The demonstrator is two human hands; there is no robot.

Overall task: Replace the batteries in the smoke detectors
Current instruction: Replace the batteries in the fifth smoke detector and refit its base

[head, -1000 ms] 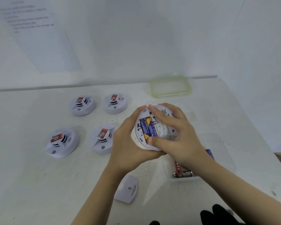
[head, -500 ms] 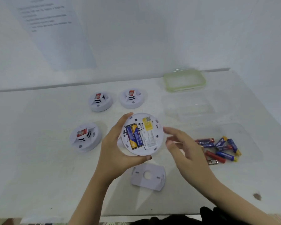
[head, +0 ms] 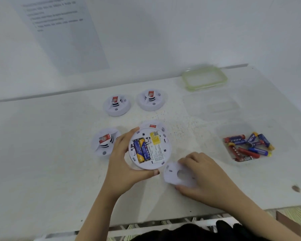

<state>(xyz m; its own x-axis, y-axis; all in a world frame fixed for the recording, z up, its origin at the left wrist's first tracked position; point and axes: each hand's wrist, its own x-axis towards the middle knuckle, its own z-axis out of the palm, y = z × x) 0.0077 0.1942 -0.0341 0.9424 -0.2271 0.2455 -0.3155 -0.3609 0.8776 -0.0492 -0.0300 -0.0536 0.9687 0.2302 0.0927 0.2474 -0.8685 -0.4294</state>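
Over the middle of the white bench (head: 42, 153), in the head view, the left grip (head: 123, 164) holds a round white smoke detector (head: 161, 153) turned back side up. The thumb curls round its near edge and the fingers wrap its far left rim. In the detector's open compartment lie two blue-and-yellow batteries (head: 141, 150) side by side, and a yellow label (head: 155, 136) sits to their right above a block of small print.

Just to the right, the right grip (head: 203, 174) pinches a white mounting plate (head: 172, 176) with a round hole in it, fingers on the far edge and thumb on the near edge. Whether the plate is off the bench or still on it cannot be told.

Four more detectors stand face up on the bench. One (head: 104, 143) is just left of the left grip, one (head: 155, 125) is partly hidden behind the held detector, and two (head: 116, 105) (head: 151, 100) are further back.

On the right, a clear tub (head: 221, 131) holds loose red and blue batteries (head: 247, 146). Behind it stands a second clear tub (head: 212, 106), and beyond that, near the wall, lies a green-rimmed lid (head: 204, 78). A printed sheet (head: 63, 32) hangs on the wall, its text too blurred to read.
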